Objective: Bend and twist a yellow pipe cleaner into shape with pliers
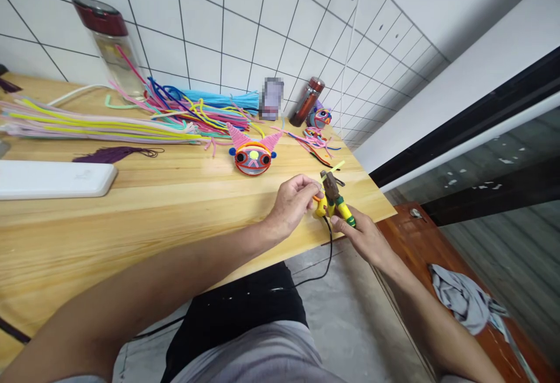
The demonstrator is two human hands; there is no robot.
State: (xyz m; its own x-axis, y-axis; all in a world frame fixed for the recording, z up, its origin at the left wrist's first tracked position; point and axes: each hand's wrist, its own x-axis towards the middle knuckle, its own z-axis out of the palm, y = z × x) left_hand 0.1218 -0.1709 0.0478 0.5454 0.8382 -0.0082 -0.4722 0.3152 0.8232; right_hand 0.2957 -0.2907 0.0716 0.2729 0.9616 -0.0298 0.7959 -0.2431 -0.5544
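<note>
A: What is seen, biggest first?

B: A wooden table [131,214] is spread over the left half of the view. A heap of coloured fuzzy wires [131,118] is strewn across it, at ten o'clock from the hands. A white slab [52,179] is laid flat at nine o'clock.

A: And the smaller things?

B: A clear bottle [109,45] with a red lid is stood by the tiled wall, beyond the heap. A round toy face [252,155] with pink ears is set at eleven o'clock, near the hands.

A: How are the hands held?

B: The left hand [291,202] is pinched on a small yellow and orange piece [321,207], over the table's right corner. The right hand [363,234] is clenched round the green and yellow handles of the pliers [333,188], just beside at four o'clock. The nose is pointed to twelve o'clock, where a yellow wire [333,168] is met; whether it is clamped cannot be told.
</note>
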